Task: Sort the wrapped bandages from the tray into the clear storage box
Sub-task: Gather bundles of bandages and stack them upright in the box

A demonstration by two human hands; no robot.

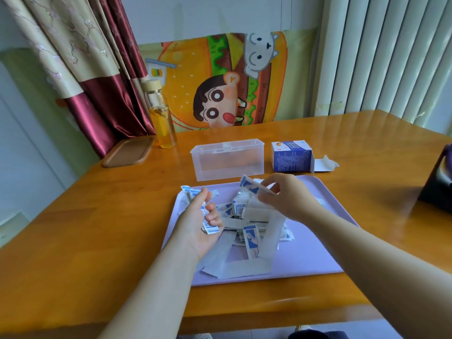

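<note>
A lilac tray (313,253) lies on the wooden table with a heap of white-and-blue wrapped bandages (247,226) in its middle. My left hand (199,223) hovers palm-up over the tray's left side, fingers curled round a small bunch of wrapped bandages (208,220). My right hand (286,196) is above the heap and pinches one wrapped bandage (254,188) by its end. The clear storage box (227,159) stands just behind the tray; its lid looks closed and I see nothing inside.
A blue-and-white bandage carton (292,155) with an open flap stands right of the clear box. A glass bottle of yellow liquid (162,116) and a brown oblong lid (128,151) sit at the back left. A dark object (437,184) is at the right edge.
</note>
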